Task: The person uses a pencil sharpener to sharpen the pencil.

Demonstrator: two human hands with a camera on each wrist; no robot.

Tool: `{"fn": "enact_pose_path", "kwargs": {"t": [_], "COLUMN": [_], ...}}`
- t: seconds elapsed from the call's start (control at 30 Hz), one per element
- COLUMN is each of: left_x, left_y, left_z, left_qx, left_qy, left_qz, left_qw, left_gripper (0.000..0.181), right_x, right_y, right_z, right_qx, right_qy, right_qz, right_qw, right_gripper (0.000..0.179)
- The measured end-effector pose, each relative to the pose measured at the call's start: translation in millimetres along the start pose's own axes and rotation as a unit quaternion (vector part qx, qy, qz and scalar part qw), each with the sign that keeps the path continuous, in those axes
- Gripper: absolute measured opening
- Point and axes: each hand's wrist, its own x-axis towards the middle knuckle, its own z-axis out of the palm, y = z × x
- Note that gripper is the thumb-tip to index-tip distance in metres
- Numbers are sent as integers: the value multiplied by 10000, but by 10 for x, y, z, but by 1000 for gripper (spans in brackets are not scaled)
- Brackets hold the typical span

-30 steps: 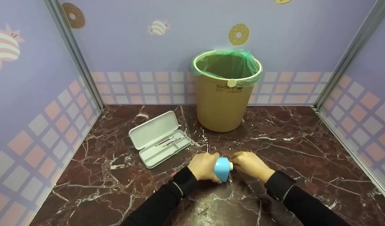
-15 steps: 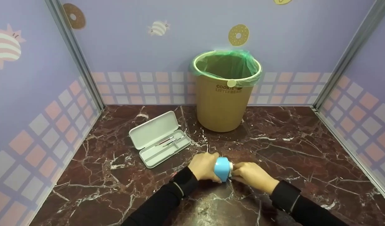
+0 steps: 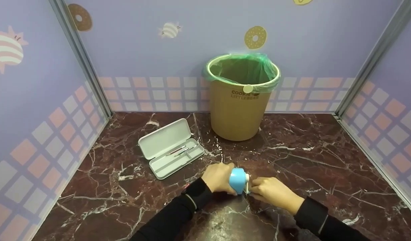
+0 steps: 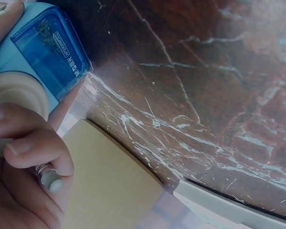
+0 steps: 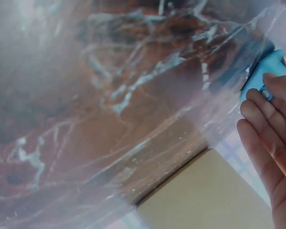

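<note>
My left hand grips a light-blue crank pencil sharpener on the marble tabletop. In the left wrist view, its clear blue drawer has shavings inside, and a round beige part sits beside it. Curled fingers of that hand also hold a pencil; only its end with a metal band shows, the rest hidden. On the sharpener's right side, my right hand pinches the crank handle; the pale crank arm points toward me. The right wrist view shows the handle's knob between thumb and fingers.
An open white pencil case with a few slim pens or pencils lies to the left. Behind stands a tan trash bin lined with a green bag. Patterned wall panels enclose the table on three sides.
My right hand has moved toward me and slightly right, bringing the crank arm round until it points my way. The left hand and the sharpener have stayed in place.
</note>
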Motion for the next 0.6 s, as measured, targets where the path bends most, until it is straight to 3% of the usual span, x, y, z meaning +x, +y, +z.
{"fn": "enact_pose_path", "kwargs": {"t": [0.6], "left_x": [-3], "left_y": [-2], "left_z": [-11], "left_qx": [73], "left_qy": [17], "left_qz": [42], "left_qw": [10000], "left_gripper": [70], "right_x": [29], "right_y": [-16], "right_z": [-270], "right_qx": [-159], "right_qy": [754], "right_qz": [-451], "right_qw": [9960], "right_gripper": [21]}}
